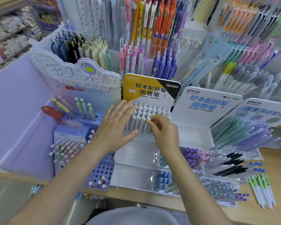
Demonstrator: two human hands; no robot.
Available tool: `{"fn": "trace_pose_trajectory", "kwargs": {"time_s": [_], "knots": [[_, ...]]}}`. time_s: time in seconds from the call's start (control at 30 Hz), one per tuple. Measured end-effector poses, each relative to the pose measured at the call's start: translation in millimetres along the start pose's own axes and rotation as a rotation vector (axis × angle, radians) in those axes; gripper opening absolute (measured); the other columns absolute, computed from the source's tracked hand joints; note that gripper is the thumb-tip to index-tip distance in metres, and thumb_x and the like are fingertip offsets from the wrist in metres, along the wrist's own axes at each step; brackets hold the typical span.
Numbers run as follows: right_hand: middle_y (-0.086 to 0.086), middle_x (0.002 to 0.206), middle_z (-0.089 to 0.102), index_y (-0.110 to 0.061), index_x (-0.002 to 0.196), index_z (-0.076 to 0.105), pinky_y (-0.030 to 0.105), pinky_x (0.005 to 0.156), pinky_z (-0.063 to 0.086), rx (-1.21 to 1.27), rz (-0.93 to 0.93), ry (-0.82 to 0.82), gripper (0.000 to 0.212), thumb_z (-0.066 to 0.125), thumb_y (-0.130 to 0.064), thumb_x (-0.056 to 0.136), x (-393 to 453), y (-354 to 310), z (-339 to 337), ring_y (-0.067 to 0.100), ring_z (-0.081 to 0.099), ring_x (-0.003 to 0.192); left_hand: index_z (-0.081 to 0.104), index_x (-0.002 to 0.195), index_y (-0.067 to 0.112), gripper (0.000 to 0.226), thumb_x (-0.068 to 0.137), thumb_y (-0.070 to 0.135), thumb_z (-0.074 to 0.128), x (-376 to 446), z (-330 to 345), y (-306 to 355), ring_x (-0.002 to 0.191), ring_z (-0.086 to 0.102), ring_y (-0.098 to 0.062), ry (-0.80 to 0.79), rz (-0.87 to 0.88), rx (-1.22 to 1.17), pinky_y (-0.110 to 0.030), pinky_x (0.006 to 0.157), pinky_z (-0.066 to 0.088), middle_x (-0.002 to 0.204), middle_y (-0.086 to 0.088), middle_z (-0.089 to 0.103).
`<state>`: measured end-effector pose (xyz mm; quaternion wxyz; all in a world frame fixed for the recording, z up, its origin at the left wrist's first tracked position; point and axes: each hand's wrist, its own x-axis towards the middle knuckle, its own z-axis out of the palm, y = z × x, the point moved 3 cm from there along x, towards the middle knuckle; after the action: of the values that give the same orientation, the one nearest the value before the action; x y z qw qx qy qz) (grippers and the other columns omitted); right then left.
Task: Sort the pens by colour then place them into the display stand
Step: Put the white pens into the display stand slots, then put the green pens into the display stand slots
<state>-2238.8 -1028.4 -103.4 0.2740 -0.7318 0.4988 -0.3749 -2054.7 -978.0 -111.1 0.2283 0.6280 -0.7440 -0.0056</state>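
I am in the placing step, I judge: a block of white pens (146, 117) already stands in the display stand (191, 135) at the middle of the frame, and I am settling one more into it.

Nearest me, low in the frame, the wooden worktop (266, 158) carries clear trays. One at lower centre holds blue pens (163, 181), and to its right lie purple pens (196, 155) and then black pens (230, 164), each colour in its own compartment. A few loose white pens with green clips (261, 190) lie on the worktop at lower right, outside any tray. These look unsorted, so I reckon the task is partly done.

Further up, my right hand (163, 132) has its grip pinched on the top of one white pen at the front edge of the block, thumb and forefinger curled round the cap end. My left hand (115, 125) is spread, fingers straight, lying against the left side of the same block as if to steady the row.

The next move calls for pushing that pen straight down into its slot without tilting its neighbours, which stand packed close and upright. The left hand should hold the row while the right lets go.

The white pens are slim, pale grey-white, with rounded tips. Behind them rises a yellow, white and black sign (152, 90), and beyond that racks of patterned pens (152, 26) fill the upper frame.
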Motion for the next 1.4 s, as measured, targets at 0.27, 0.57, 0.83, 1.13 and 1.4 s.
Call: {"fn": "trace_pose_trajectory", "kwargs": {"time_s": [0.27,0.57,0.83,1.13,1.4], "knots": [[0.001,0.093,0.071,-0.016,0.111,0.069,0.04,0.068,0.055,-0.133,-0.083,-0.113,0.021,0.066,-0.026,0.093,-9,3,-7,0.019,0.064,0.078,0.028,0.156,0.018,0.074,0.095,0.059,0.036,-3,-6,11,0.153,0.012,-0.019,-0.008,-0.053,0.026,-0.049,0.123,0.014,0.164,-0.002,0.024],[-0.006,0.109,0.062,-0.018,0.125,0.061,0.03,0.072,0.051,-0.348,-0.025,0.038,0.033,0.056,-0.035,0.097,-119,5,-88,0.008,0.056,0.092,0.059,0.129,0.007,0.051,0.091,0.042,0.051,-5,-16,69,0.132,0.045,-0.036,0.198,0.079,-0.131,-0.048,0.11,0.031,0.14,-0.017,0.053],[0.003,0.117,0.062,-0.017,0.123,0.063,0.034,0.077,0.049,-0.575,0.313,0.14,0.041,0.054,-0.04,0.09,-225,91,-189,0.019,0.057,0.105,0.069,0.11,0.012,0.046,0.087,0.046,0.049,-47,83,224,0.098,0.063,-0.03,-0.148,0.245,-0.355,-0.039,0.084,0.045,0.107,-0.007,0.069],[0.004,0.107,0.062,-0.013,0.115,0.066,0.037,0.082,0.05,-0.482,0.469,0.268,0.043,0.051,-0.043,0.088,-259,223,-320,0.026,0.062,0.094,0.068,0.112,0.014,0.045,0.089,0.047,0.046,4,183,408,0.099,0.061,-0.027,-0.329,0.396,-0.483,-0.036,0.086,0.045,0.105,-0.004,0.067],[0.002,0.119,0.06,-0.016,0.126,0.061,0.029,0.086,0.045,-0.362,0.513,0.063,0.034,0.063,-0.027,0.094,-239,384,-439,0.018,0.056,0.109,0.054,0.135,0.023,0.038,0.1,0.038,0.051,56,303,525,0.107,0.054,-0.013,-0.557,0.04,-0.481,-0.028,0.087,0.042,0.126,0.005,0.055]]}}
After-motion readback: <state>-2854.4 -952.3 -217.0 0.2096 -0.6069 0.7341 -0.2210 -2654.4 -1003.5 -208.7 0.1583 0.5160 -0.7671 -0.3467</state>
